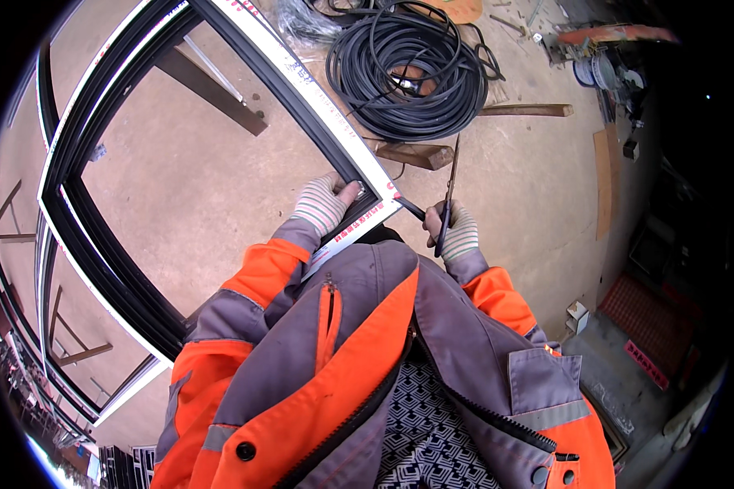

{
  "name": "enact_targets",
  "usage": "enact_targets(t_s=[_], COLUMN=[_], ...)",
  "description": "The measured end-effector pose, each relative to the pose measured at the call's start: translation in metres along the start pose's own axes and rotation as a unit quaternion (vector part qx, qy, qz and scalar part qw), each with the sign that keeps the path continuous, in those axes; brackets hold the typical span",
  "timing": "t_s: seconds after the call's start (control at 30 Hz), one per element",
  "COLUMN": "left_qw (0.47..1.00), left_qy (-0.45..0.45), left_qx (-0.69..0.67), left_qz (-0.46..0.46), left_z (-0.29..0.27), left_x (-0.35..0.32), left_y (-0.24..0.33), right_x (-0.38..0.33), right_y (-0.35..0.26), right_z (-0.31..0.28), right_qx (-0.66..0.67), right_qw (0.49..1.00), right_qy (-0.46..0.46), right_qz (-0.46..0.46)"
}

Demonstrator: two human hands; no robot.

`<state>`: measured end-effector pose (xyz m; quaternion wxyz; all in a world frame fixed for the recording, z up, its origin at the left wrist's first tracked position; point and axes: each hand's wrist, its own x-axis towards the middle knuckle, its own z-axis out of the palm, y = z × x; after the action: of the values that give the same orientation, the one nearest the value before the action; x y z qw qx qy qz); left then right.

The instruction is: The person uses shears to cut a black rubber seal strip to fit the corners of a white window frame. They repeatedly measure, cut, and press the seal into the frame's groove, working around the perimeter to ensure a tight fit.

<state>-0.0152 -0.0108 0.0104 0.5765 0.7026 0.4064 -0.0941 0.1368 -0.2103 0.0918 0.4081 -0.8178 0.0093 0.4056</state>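
Blk coil (363,69) on brn flr (530,183) nr frame (328,112).

We find ourselves in a workshop: large black-and-white frames (110,265) fill nine to eleven o'clock, a big black coil (457,90) lies at twelve, and reels (602,72) clutter two o'clock.

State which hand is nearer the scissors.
Right: the right hand holds the scissors; the left hand is to their left, at the frame's near corner.
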Motion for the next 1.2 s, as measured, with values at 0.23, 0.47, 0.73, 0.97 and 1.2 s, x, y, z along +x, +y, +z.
enact_targets(t_s=[0.23,0.47,0.73,0.97,1.2], left_qw=[0.999,0.986,0.992,0.995,0.996], left_qy=[-0.02,-0.094,-0.064,-0.043,-0.035], left_qx=[-0.047,-0.122,-0.101,-0.089,-0.079], left_qz=[-0.015,-0.061,-0.045,-0.011,-0.024], left_z=[-0.006,-0.012,-0.01,-0.007,-0.006], left_x=[-0.002,0.011,0.002,-0.004,-0.002], left_y=[0.005,-0.001,0.009,0.008,0.005], right_x=[0.0,0.0,-0.002,-0.003,-0.001], right_y=[0.0,-0.004,-0.012,-0.014,-0.005], right_z=[0.001,0.003,0.004,0.006,0.003], right_qx=[0.003,0.0,0.002,-0.019,-0.004], right_qw=[1.0,1.0,1.0,1.0,1.0], right_qy=[-0.009,0.009,-0.001,0.004,0.0], right_qz=[-0.009,0.011,-0.008,-0.002,-0.024])
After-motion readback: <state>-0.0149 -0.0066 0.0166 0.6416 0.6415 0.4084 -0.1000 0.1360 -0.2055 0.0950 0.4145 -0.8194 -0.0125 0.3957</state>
